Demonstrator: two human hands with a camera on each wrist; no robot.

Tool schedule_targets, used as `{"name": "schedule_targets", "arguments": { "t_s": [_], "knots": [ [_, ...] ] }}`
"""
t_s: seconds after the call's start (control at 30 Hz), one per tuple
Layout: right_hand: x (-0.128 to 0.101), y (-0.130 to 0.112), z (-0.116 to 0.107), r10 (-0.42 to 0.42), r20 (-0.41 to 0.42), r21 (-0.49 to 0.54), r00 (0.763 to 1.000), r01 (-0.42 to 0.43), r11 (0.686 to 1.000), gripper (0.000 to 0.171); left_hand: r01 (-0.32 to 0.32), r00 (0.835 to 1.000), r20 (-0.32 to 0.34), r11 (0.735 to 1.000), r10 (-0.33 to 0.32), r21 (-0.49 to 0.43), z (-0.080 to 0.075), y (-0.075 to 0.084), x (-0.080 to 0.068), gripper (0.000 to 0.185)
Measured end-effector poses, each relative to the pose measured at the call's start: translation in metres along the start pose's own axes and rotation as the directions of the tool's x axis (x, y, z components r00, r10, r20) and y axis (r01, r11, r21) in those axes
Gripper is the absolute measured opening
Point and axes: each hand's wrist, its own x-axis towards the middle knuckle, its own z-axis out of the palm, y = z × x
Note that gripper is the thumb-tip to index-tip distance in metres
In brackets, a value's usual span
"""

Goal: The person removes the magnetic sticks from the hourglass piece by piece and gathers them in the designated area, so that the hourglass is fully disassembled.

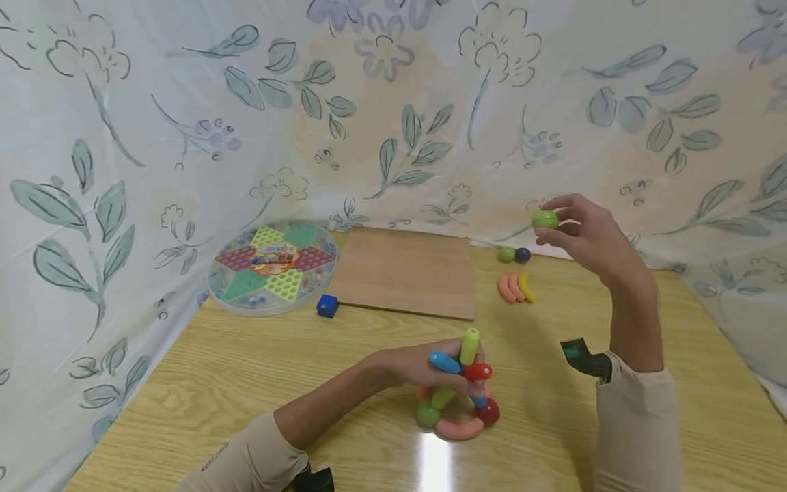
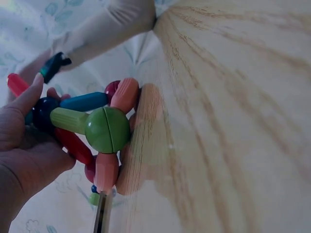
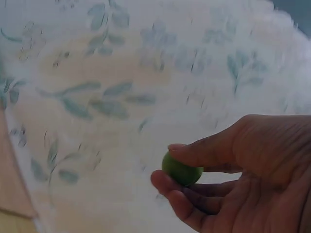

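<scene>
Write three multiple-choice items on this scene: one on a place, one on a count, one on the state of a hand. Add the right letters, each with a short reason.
1. Where is the blue cube?
A. on the table between the round game board and the wooden board
B. on top of the wooden board
C. in the left hand

2. How many curved pieces lie side by side near the right edge of the wooden board?
A. one
B. three
C. six

3. What is the right hand doing?
A. lying flat on the table
B. pinching a green ball in the air
C. pressing on the game board

Answers: 1 A, the cube sits on the table just beside the round game board. 2 B, the curved pieces are two orange and one yellow. 3 B, thumb and fingers hold the green ball above the table.
</scene>
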Motion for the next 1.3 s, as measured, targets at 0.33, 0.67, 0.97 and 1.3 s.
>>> {"name": "schedule_targets", "arguments": {
  "t_s": [0.33,0.67,0.97,1.3],
  "knots": [
    [0.028,0.119,0.024,0.308,0.053,0.353,0.95,-0.306,0.884,0.069,0.015,1.0,-0.001,1.0,-0.015,0.0,0.001,-0.003,0.002,0.01],
    [0.031,0.16,0.048,0.499,0.219,0.647,0.839,-0.507,0.569,0.085,0.032,0.999,0.002,0.999,-0.032,-0.01,0.002,0.001,-0.002,0.009],
    [0.034,0.16,0.05,0.484,0.275,0.683,0.831,-0.524,0.51,0.083,0.016,1.0,0.007,1.0,-0.016,-0.002,0.001,0.001,-0.002,0.01],
    [0.033,0.161,0.049,0.461,0.284,0.68,0.841,-0.516,0.521,0.084,0.018,1.0,0.004,1.0,-0.018,-0.014,0.0,0.001,-0.002,0.009]
  ]
}}
